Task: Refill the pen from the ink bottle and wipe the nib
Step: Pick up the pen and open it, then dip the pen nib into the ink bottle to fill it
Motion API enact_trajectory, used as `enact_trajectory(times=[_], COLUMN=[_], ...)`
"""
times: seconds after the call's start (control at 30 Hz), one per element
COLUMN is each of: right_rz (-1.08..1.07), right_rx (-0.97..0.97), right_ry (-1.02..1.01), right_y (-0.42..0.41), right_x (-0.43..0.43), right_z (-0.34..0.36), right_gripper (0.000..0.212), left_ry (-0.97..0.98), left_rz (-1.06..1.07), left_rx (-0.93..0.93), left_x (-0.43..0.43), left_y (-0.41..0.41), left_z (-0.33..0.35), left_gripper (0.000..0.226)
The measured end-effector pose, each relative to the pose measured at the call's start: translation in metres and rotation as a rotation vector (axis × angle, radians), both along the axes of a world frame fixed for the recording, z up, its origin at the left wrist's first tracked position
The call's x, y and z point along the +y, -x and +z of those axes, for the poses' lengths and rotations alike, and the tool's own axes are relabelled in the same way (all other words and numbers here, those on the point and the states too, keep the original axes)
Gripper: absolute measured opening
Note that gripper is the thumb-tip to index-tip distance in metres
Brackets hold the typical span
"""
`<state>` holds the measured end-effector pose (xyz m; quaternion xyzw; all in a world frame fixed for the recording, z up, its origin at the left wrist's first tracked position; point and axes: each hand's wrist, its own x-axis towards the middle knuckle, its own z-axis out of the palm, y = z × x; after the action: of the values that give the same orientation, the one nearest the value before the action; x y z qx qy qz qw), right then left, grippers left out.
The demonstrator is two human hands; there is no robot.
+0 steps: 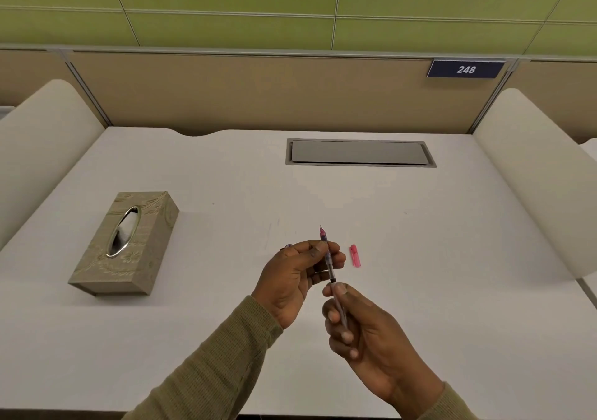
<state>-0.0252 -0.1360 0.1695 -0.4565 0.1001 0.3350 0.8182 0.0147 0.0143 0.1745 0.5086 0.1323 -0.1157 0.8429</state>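
Pale, matte white tabletop (420, 258) fills most of my view, boxed in by tan fabric partition panels (258, 96) under a glossy green wall, with a brushed grey metal cable hatch (360, 152) set flush near the far edge. Both hands are raised just above the tabletop's middle, sharing the slim pen with a clear plastic barrel and pink front section (330, 267). The left hand (290, 287) pinches the upper part between thumb and fingertips. The right hand (371, 339) curls its fingers round the lower barrel, thumb pressed near a dark band. The fine nib points up and away from me, bare. The small pink plastic cap (355, 255) lies on the tabletop just beside the hands, on the right, so I judge uncapping done. The split grip suggests to me that the barrel is about to be twisted apart, though I cannot tell whether it has loosened. I find no ink bottle in view, so filling is not yet begun, and wiping is left too. For that, the rectangular taupe tissue box with embossed floral relief and a shiny oval metal-rimmed slot (129, 245) sits well apart on the left, white tissue showing inside.
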Motion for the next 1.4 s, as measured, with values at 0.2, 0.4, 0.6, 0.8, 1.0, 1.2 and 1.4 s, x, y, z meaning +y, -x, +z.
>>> enact_trajectory(times=[0.2, 0.4, 0.6, 0.8, 1.0, 1.2, 1.4], right_rz=[0.032, 0.069, -0.038, -0.122, -0.127, -0.076, -0.042], right_rx=[-0.074, -0.321, -0.317, -0.449, -0.513, -0.487, -0.533], right_ry=[0.120, 0.478, 0.717, 1.027, 1.230, 1.286, 1.332], right_y=[0.001, -0.001, -0.013, -0.060, -0.110, -0.127, -0.128], right_x=[-0.009, -0.021, -0.038, -0.056, -0.066, -0.070, -0.068], right_z=[-0.009, -0.029, -0.067, -0.105, -0.145, -0.166, -0.164], right_gripper=[0.035, 0.030, 0.025, 0.018, 0.021, 0.018, 0.023], left_ry=[-0.003, -0.046, -0.065, -0.089, -0.090, -0.089, -0.095], left_rz=[0.048, 0.173, 0.227, 0.215, 0.206, 0.206, 0.208], left_rx=[0.007, 0.059, 0.106, 0.140, 0.165, 0.174, 0.185], left_x=[-0.007, -0.012, -0.011, -0.021, -0.030, -0.034, -0.037], left_y=[-0.004, -0.015, -0.022, -0.022, -0.020, -0.018, -0.016], left_z=[-0.003, -0.011, -0.021, -0.033, -0.044, -0.050, -0.057], left_gripper=[0.024, 0.023, 0.023, 0.023, 0.022, 0.022, 0.023])
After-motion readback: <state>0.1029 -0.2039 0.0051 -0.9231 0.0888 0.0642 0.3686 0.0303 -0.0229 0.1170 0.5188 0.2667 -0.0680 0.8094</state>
